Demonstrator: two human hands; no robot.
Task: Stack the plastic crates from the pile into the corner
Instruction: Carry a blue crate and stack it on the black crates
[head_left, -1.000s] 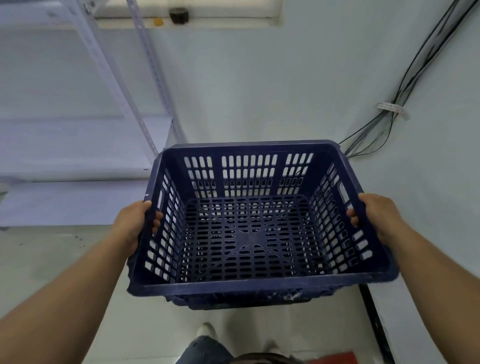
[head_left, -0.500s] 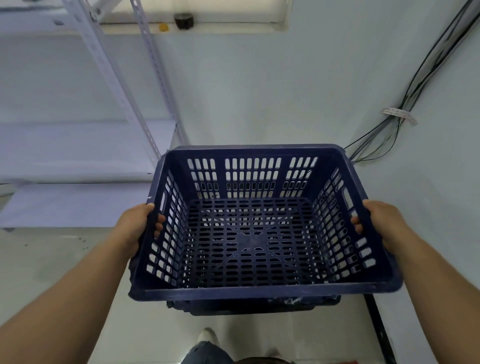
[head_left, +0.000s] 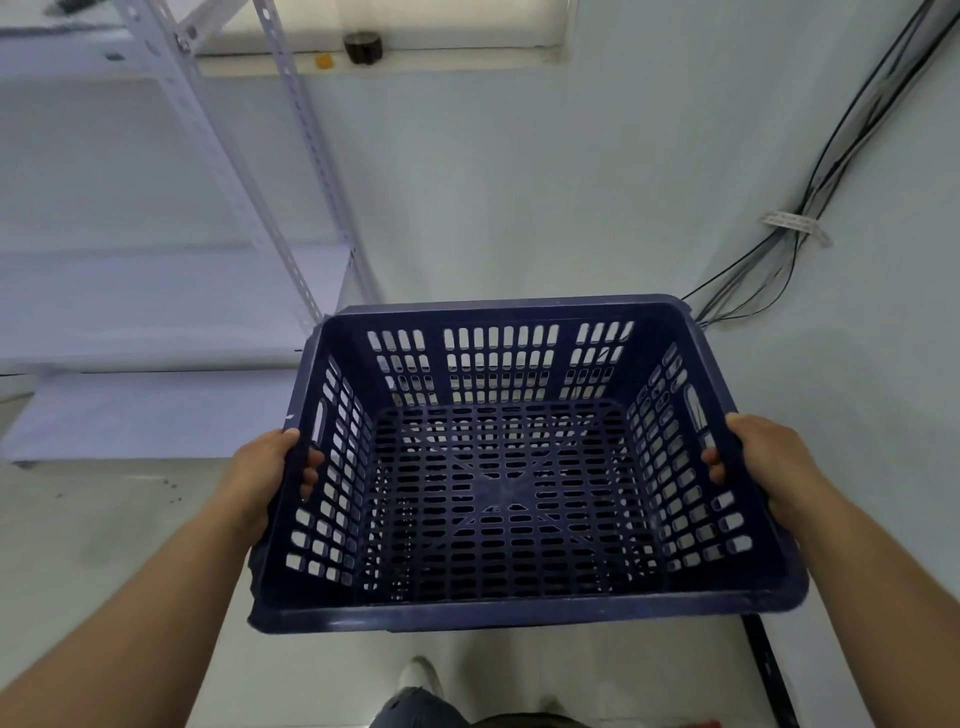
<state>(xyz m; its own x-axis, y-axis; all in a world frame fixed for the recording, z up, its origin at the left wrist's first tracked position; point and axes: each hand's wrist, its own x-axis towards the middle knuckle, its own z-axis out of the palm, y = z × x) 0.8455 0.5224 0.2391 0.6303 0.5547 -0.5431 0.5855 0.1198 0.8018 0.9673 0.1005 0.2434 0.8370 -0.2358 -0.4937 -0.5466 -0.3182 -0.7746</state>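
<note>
Broadly, the crate (head_left: 511, 467) was held off the floor near the corner, above a foot. It was judged light, stiff and slotted. Left hand (head_left: 265, 478) and right hand (head_left: 763, 462) were closed on opposite rims, fingers (head_left: 311, 467) curled through the handle slots.

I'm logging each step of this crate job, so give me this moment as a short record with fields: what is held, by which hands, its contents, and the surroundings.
held item: dark blue plastic crate, slotted walls and base
left hand: grips the crate's left rim, fingers curled inside
right hand: grips the crate's right rim
crate contents: nothing inside
crate support: carried above the floor; whether another crate lies under it cannot be told
surroundings: white metal shelving to the left, cable bundle on the wall to the right
</note>
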